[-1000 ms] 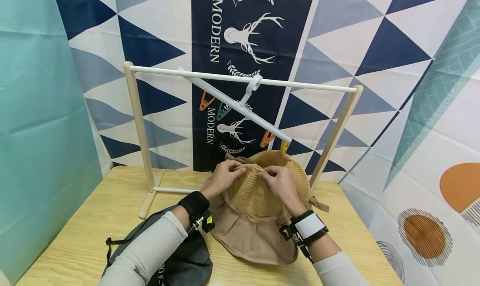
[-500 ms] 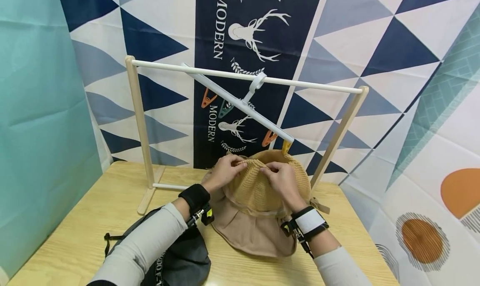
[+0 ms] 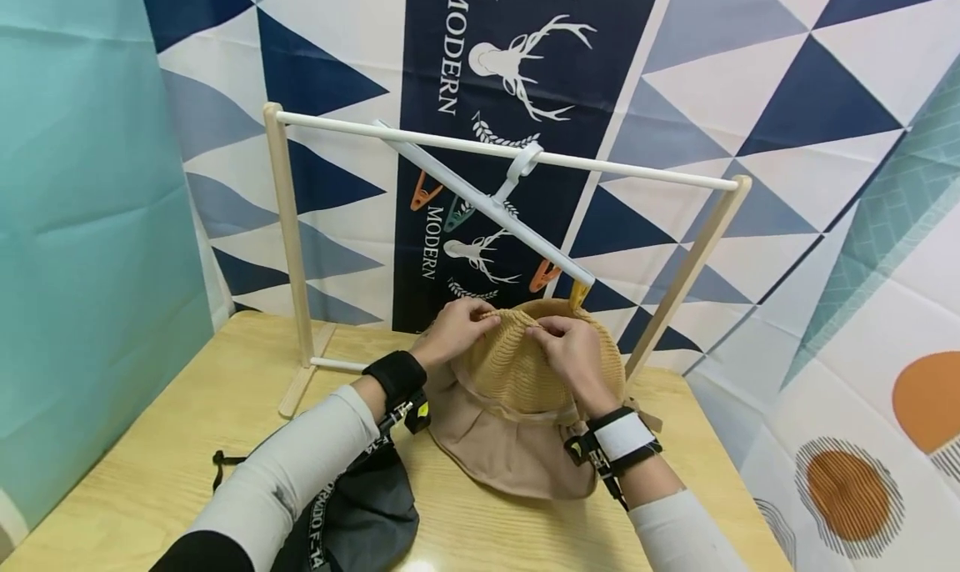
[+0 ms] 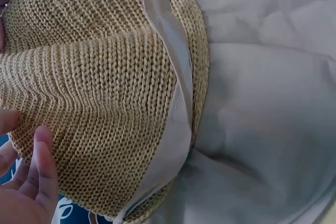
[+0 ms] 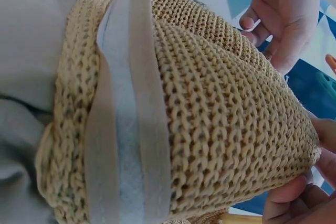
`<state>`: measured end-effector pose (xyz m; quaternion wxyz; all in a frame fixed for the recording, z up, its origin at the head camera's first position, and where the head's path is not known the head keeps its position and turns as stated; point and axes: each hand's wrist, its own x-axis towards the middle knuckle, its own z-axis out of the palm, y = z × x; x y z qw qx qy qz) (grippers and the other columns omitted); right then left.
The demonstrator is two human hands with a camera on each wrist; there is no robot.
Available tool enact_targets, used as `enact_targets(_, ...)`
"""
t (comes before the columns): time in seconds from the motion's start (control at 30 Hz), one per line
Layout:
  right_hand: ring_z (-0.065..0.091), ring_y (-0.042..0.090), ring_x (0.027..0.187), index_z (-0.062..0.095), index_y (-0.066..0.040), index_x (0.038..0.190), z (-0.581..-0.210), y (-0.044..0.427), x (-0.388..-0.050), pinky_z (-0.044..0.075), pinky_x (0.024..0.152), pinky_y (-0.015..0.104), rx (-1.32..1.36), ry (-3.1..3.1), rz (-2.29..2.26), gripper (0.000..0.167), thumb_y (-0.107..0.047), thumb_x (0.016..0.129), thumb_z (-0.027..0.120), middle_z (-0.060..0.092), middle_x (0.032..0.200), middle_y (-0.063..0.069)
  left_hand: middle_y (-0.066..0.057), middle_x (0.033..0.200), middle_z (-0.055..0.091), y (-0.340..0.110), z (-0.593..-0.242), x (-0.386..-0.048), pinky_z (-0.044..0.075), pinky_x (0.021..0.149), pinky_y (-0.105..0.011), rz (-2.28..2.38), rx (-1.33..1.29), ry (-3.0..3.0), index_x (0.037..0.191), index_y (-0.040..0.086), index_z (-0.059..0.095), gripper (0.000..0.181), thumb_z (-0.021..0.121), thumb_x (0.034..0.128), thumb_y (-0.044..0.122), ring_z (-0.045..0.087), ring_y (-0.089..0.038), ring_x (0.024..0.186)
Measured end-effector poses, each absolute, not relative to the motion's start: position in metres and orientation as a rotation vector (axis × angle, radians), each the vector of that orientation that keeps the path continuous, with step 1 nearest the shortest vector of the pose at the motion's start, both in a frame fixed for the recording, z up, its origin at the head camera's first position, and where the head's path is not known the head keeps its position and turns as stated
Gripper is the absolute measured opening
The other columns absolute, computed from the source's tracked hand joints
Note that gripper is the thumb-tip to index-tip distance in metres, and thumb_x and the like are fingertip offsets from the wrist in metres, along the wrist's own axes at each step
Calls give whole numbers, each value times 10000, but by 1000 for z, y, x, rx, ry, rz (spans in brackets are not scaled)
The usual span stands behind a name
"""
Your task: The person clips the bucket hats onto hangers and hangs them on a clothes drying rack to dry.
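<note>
A sun hat with a tan knitted crown (image 3: 510, 363) and a beige fabric brim (image 3: 517, 468) stands under a drying rack, its brim spread toward the person. My left hand (image 3: 453, 332) pinches the crown's top edge between thumb and fingers. A little to the right, my right hand (image 3: 576, 357) pinches the same edge. A yellow clip (image 3: 578, 294) at the hanger's lower end grips a knitted edge behind the hands. Ribbed folds of the crown (image 4: 105, 77) fill much of the left wrist view. In the right wrist view, a beige band (image 5: 128, 103) runs round the crown.
A pale hanger (image 3: 483, 201) hangs slanted from the white bar (image 3: 637, 168) of the wooden rack. Two orange clips, one being the left clip (image 3: 424, 191), and a green clip (image 3: 457, 213) hang on it. A dark grey bag (image 3: 375, 505) lies beneath the left forearm.
The head view has shifted slightly, so rack and hat sit a little higher and further right in it. Both hands keep their pinch on the hat's crown, with little visible movement.
</note>
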<state>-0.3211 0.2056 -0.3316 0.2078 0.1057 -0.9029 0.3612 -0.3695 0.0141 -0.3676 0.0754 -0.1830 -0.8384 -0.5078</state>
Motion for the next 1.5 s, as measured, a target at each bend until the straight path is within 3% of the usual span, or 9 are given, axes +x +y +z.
enact_targets(0.2,632,144,675,788,-48,913,-333,213,-320,449,569,218,258,-2496,1005,173,-210,865,748,756,845,123,-100,1024,633,23,-362,-374,504,581,-213,-1463,-602,-2552,1061,73,714,214,647,950,244,649,-142,666)
enact_targets(0.63,624,171,684,780,-56,915,-324,211,-331,453,583,247,313,-2528,928,172,-217,879,732,753,830,98,-99,969,680,20,-355,-382,485,606,-228,-1437,-598,-2518,1030,58,723,210,634,958,234,661,-198,676)
enact_targets(1.0,616,213,767,768,-31,992,-325,218,-334,442,608,252,256,-2580,944,210,-211,905,702,732,940,145,-97,980,682,21,-350,-387,473,598,-210,-1469,-604,-2548,1036,55,723,214,649,947,235,682,-247,702)
enact_targets(1.27,639,191,746,767,-48,1001,-323,216,-338,461,592,241,150,-2587,1104,203,-217,910,701,746,959,138,-88,862,674,23,-342,-391,452,583,-210,-1373,-635,-2584,1032,53,724,230,641,952,252,632,-151,630)
enact_targets(1.5,692,236,807,767,-37,1011,-323,214,-339,486,619,237,185,-2589,1045,222,-223,909,701,746,1002,151,-68,944,674,25,-342,-396,457,606,-213,-1289,-603,-2630,1035,72,724,221,651,944,259,622,-106,622)
